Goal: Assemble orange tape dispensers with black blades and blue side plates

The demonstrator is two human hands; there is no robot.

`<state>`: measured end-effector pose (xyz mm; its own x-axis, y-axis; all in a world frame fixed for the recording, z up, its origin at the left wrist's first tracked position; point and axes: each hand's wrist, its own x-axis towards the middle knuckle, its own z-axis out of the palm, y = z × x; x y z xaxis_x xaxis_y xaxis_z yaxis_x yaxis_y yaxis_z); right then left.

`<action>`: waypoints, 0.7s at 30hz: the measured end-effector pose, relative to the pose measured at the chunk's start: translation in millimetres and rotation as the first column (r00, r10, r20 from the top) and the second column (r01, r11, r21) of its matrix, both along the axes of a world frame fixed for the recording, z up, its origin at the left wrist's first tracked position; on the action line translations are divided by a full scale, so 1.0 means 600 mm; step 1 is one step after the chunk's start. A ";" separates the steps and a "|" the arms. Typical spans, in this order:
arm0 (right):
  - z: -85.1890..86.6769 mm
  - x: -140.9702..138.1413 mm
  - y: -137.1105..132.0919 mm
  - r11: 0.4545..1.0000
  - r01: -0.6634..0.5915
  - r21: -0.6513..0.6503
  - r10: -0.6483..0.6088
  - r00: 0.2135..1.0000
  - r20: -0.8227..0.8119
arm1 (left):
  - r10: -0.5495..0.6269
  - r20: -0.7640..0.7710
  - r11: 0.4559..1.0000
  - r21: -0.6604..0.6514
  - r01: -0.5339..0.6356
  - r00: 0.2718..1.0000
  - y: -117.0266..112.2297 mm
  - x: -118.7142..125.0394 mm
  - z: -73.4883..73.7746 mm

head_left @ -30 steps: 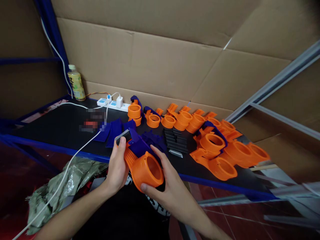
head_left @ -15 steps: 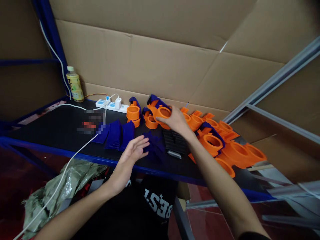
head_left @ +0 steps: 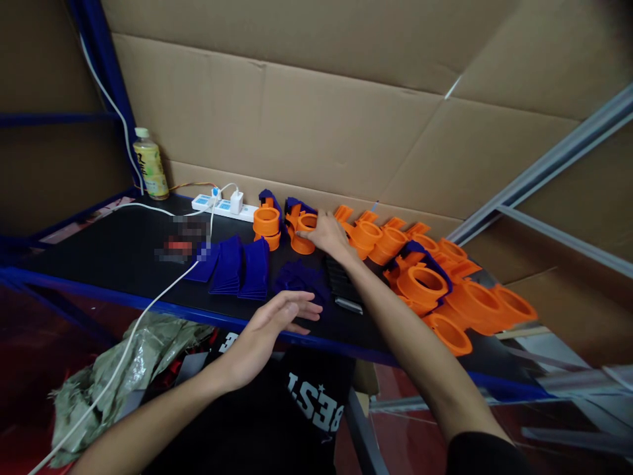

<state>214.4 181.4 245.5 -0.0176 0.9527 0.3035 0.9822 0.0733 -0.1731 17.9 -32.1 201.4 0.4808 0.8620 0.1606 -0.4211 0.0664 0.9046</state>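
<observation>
My right hand (head_left: 327, 232) reaches to the back of the black table and grips an orange tape dispenser (head_left: 301, 241) with a dark blue part along its far side. The dispenser now rests in a stack, level with a similar stack (head_left: 267, 227) to its left. My left hand (head_left: 279, 316) hovers over the table's front edge, open, with the fingers stretched to the right and nothing in it. Under and beyond its fingers lies a heap of small dark blue pieces (head_left: 301, 277). Black strips (head_left: 343, 284) lie beneath my right forearm.
Several orange dispensers (head_left: 475, 303) crowd the right side. Fanned dark blue sheets (head_left: 227, 267) lie left of centre. Behind them sit a white power strip (head_left: 225, 206) and a drink bottle (head_left: 151, 165). A white cable (head_left: 148, 303) crosses the table's front edge; a cardboard wall (head_left: 297, 119) stands behind.
My right hand has moved left and lowered the dispenser onto the one below it. My left hand has shifted right and toward me, still open.
</observation>
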 end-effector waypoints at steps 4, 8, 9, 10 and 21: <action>-0.004 -0.006 -0.005 1.000 0.006 -0.010 -0.007 1.000 -0.011 | -0.024 -0.021 1.000 0.009 0.024 0.999 -0.002 0.001 0.000; -0.009 -0.008 -0.006 1.000 0.003 -0.019 -0.004 0.999 -0.047 | -0.048 -0.048 0.999 0.004 0.048 0.998 -0.005 0.000 0.003; -0.011 -0.007 -0.005 1.000 0.001 -0.023 -0.002 0.998 -0.060 | -0.055 -0.054 0.998 0.000 0.055 0.997 -0.005 0.000 0.004; -0.014 -0.006 -0.004 1.000 -0.002 -0.028 0.000 0.997 -0.074 | -0.062 -0.059 0.998 -0.006 0.062 0.996 -0.005 0.000 0.005; -0.027 0.008 0.001 0.996 -0.079 -0.035 0.072 0.983 -0.171 | -0.120 -0.071 0.993 -0.027 0.118 0.990 -0.010 0.005 0.008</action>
<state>219.2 182.2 229.3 -0.0417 0.9624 0.2685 0.9304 0.1354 -0.3407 20.7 -37.8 206.0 0.5899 0.8010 0.1025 -0.3423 0.1331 0.9301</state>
